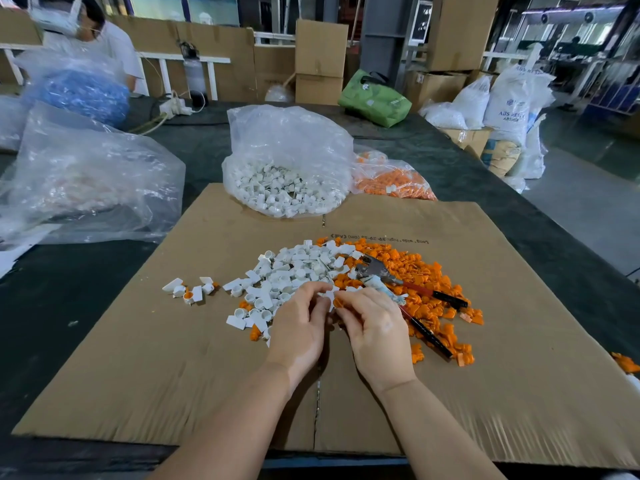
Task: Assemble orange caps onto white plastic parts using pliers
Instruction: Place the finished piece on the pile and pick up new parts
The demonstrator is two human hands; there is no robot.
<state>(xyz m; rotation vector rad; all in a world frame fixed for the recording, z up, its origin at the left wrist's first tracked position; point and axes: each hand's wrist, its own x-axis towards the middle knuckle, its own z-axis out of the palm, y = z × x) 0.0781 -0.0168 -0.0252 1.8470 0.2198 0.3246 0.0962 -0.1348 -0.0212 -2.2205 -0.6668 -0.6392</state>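
dark counter [86, 306] in a warehouse-like room, flattened cardboard sheet [207, 341] lay on it as the work surface. stacked cardboard boxes [320, 60] stood beyond the sheet's far edge, white sacks [512, 109] and one green bag [375, 98] far right of it. one other person [104, 39] sat past the sheet's far left corner.

counts: two hands, one pair of pliers [391, 282], four plastic bags near the sheet. bag of white parts [287, 174] sat on the sheet's far edge, bag of orange caps [394, 178] just right of it, a big clear bag [90, 181] left of the sheet, a bag with blue contents [83, 91] farther back left. loose pieces too many to count.

pile of white parts [291, 271] lay mid-sheet, pile of orange caps [415, 282] touching its right side, pliers lying on the orange pile with handles spread. small cluster of assembled pieces [190, 289] sat left of the white pile, roughly six, count uncertain.

left hand [299, 327] and right hand [374, 327] met at the near edge of the piles, fingers curled, pinching a white part [330, 296] between them with an orange cap [338, 303] at the right fingertips.
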